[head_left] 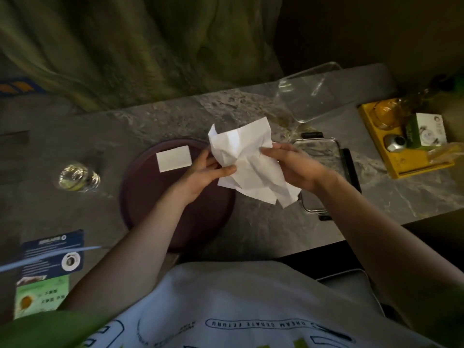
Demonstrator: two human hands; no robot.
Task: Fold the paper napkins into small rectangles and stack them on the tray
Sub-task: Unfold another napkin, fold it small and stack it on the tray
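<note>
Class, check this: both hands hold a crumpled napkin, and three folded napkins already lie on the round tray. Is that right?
Not quite. The head view shows only one folded napkin on the tray. The left hand and right hand do hold the crumpled napkin.

Both forearms reach forward, left grip (pixel 208 169) and right grip (pixel 288 167) pinching, close together.

Both hands (pixel 206 172) holding crumpled napkin (pixel 247 162), tray (pixel 150 197)
</note>
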